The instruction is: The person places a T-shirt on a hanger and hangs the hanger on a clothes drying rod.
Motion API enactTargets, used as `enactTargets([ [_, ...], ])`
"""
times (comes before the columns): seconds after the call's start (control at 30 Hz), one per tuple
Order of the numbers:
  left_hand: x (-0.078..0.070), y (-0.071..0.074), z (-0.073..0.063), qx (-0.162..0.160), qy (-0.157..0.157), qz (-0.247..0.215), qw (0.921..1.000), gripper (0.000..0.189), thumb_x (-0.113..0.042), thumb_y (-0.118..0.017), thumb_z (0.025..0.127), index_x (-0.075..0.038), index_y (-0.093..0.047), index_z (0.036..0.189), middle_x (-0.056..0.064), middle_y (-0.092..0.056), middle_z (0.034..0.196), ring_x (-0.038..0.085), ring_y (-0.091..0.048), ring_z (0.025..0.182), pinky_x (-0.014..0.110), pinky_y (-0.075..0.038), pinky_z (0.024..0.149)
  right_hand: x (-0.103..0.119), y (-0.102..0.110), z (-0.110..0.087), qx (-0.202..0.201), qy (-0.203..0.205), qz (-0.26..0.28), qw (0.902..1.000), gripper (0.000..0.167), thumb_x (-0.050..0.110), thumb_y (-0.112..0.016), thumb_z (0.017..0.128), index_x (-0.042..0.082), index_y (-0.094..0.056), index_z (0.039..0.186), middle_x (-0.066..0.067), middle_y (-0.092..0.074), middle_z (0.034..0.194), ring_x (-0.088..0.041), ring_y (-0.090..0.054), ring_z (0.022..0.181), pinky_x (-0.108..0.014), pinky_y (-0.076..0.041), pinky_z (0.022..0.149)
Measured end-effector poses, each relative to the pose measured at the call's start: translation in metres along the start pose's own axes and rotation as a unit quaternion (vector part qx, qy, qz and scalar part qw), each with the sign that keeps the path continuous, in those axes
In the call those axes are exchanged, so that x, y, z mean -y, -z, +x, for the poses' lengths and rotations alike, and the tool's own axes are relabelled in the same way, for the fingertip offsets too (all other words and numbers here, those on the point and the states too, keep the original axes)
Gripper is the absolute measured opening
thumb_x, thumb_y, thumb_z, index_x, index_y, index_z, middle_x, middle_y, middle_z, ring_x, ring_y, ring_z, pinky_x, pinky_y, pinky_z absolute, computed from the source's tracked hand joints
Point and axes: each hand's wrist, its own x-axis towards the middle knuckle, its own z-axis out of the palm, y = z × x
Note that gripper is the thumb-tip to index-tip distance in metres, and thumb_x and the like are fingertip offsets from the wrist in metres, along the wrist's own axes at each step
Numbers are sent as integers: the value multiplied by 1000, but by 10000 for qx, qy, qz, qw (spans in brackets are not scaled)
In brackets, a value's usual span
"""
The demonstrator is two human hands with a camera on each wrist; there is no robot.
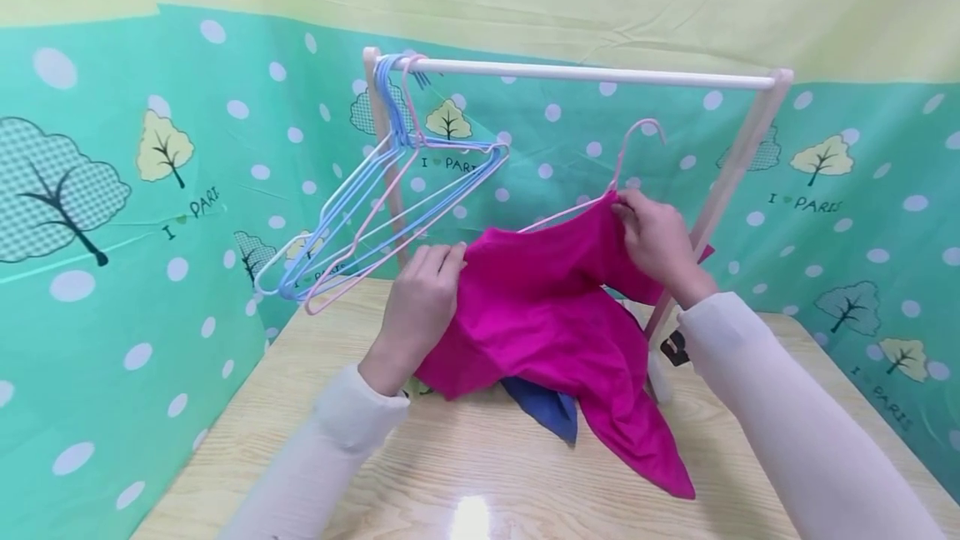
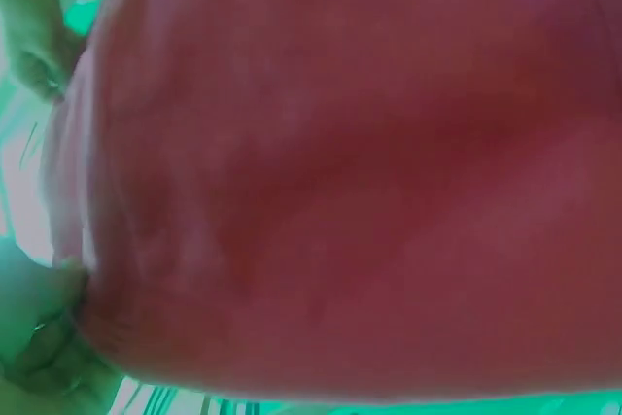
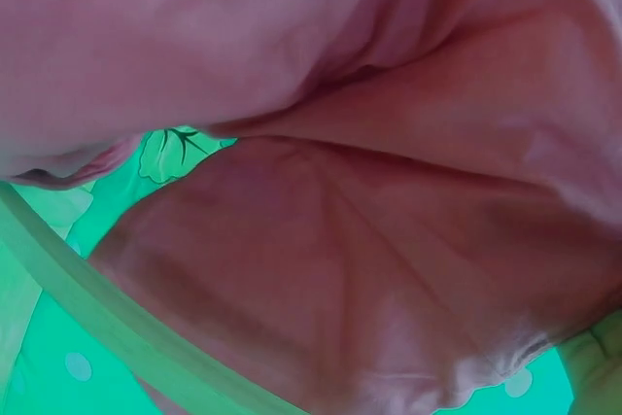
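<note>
Between the hands hangs a magenta shirt, its lower part falling in folds over the table. A pink hanger is partly inside it, with the hook standing out above the fabric and one arm showing along the neckline. My left hand grips the shirt's upper left edge, fingers curled over the cloth. With thumb and fingers, my right hand pinches the fabric just beside the base of the hook. In both wrist views, the shirt fills most of the picture and hides much of the hands.
Behind the shirt stands a rack with a white rail and wooden posts. Several blue, pink and white hangers hang at its left end. Dark blue cloth lies beneath the shirt on the wooden table. Patterned curtains enclose the area.
</note>
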Motion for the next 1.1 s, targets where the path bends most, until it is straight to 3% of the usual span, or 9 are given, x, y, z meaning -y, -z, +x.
enactTargets([
  [0.07, 0, -3, -1, -6, -195, 388, 9991, 26, 7, -73, 89, 9, -70, 115, 19, -70, 99, 32, -65, 85, 34, -60, 76, 1, -1, -2, -4, 16, -51, 10000, 17, 8, -58, 104, -2, -64, 116, -22, -67, 88, -42, -66, 78, -54, -55, 74],
  [0.17, 0, -6, -3, 142, -91, 458, 9988, 27, 11, -71, 85, 9, -70, 112, 20, -70, 99, 33, -65, 86, 35, -60, 77, 2, -4, -3, 7, 122, -116, 9999, 16, 8, -57, 104, -2, -64, 114, -22, -67, 89, -43, -67, 79, -55, -55, 76],
  [0.33, -2, -7, -2, 581, 697, -550, 9944, 23, 11, -63, 87, 8, -69, 109, 19, -69, 100, 35, -64, 91, 39, -59, 82, 6, -6, -3, 10, 270, -76, 9996, 12, 5, -61, 101, -1, -64, 112, -20, -67, 90, -42, -68, 82, -55, -57, 81],
  [0.43, -6, -8, 2, 677, 931, -862, 9896, 22, 12, -62, 88, 7, -70, 108, 18, -69, 99, 35, -65, 92, 41, -58, 85, 9, -8, -4, -14, 320, -29, 9995, 14, 4, -62, 100, -1, -64, 113, -20, -67, 90, -41, -68, 82, -54, -58, 81],
  [0.67, -16, -14, 8, 528, 785, -330, 9950, 29, 15, -66, 81, 5, -71, 108, 16, -70, 96, 33, -67, 90, 40, -57, 86, 19, -12, -5, -104, 355, -63, 9993, 19, 5, -66, 98, 1, -65, 116, -18, -68, 90, -39, -68, 81, -53, -59, 79],
  [0.93, -21, -22, 10, 328, 885, -1012, 9904, 12, 10, -66, 92, 8, -70, 103, 17, -67, 91, 33, -64, 86, 39, -59, 78, 24, -13, -6, 18, 178, 2, 9998, 18, 7, -65, 99, 0, -65, 116, -18, -68, 93, -37, -67, 84, -51, -59, 80],
  [1.03, -21, -23, 10, 142, 1099, -1244, 9860, 8, 11, -65, 92, 9, -71, 98, 17, -65, 87, 34, -62, 82, 41, -57, 76, 22, -13, -8, 276, 231, -220, 9991, 29, 5, -71, 95, -2, -62, 122, -21, -68, 102, -39, -66, 94, -54, -58, 88],
  [1.1, -21, -22, 10, 63, 1241, -1273, 9841, 9, 13, -65, 91, 9, -71, 96, 17, -65, 86, 34, -62, 82, 41, -57, 75, 19, -13, -9, 456, 377, -450, 9972, 45, 4, -77, 89, -3, -59, 131, -22, -67, 112, -41, -65, 105, -56, -55, 94],
])
